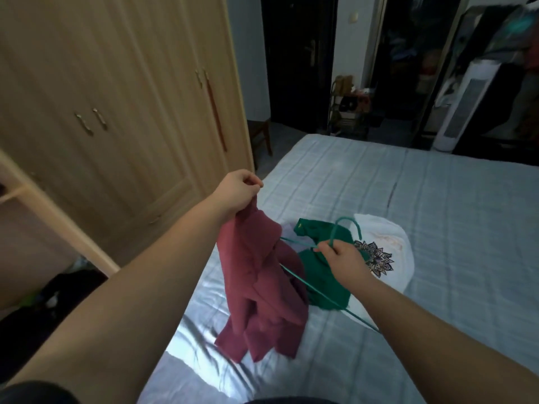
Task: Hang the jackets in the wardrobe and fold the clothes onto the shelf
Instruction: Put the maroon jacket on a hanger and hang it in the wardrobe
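Head view, looking down over the bed (437, 228), its pale blue-grey cover filling the centre and right of the frame. Left hand (237, 195), centre-left, is closed tight on the top of a maroon jacket (259, 290), which dangles with its hem just above the cover. Right hand (339, 262), centre frame, is clenched around a green hanger (347, 225) near its hook, one arm of the wire poking into the jacket. Under it lie a green garment (320, 275) and a white garment (390, 243) with a dark printed pattern, flat on the bed. Upper left stands the wooden wardrobe (122, 106), doors closed. Dark doorways at the top, a white tower fan (463, 109) upper right.
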Demonstrator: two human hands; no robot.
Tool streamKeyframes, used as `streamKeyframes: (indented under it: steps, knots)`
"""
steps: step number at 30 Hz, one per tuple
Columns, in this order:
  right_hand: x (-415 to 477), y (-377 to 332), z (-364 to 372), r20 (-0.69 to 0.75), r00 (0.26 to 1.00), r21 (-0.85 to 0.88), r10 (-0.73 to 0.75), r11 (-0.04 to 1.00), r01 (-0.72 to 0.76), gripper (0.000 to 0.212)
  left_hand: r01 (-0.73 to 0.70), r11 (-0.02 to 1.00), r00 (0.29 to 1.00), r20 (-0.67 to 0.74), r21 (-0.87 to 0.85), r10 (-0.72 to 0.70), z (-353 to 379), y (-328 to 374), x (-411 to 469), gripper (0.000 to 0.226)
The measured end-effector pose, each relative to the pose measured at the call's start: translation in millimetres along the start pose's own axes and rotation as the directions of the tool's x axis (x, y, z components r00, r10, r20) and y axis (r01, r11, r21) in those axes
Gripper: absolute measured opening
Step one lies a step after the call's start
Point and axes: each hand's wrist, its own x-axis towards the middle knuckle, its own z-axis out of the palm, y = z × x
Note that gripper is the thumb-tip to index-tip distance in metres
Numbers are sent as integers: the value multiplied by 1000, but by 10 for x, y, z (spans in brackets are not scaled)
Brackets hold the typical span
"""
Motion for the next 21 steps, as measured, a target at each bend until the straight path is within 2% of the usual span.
streamKeyframes:
  steps: [3,5,7,10,13,15,17,21]
  knots:
    - [61,-118,182,9,1000,110,16,994,-16,25,14,999,1000,-11,49,-13,-107,-117,-83,17]
    - [75,-214,284,-69,997,221,32,975,-16,29,1,986,1000,-4,168,0,-232,-225,-107,13]
    - [77,-302,359,-136,989,339,54,941,-5,31,8,946,997,66,324,-31,-383,-339,-123,12]
    - [93,-468,449,-144,988,470,48,882,26,30,16,895,982,163,446,-99,-593,-480,-144,44]
    - [98,-612,539,-147,989,482,-28,871,97,32,9,822,982,148,570,-114,-763,-602,-157,80]
    - [111,-663,595,-117,991,481,-66,869,115,32,-2,747,983,138,665,-120,-855,-698,-166,90]
    - [127,-697,643,-81,991,451,-104,883,130,31,-8,685,982,136,729,-133,-913,-813,-185,81]
    - [140,-698,757,-2,986,377,-167,913,155,29,-4,645,971,158,764,-181,-947,-1098,-237,59]
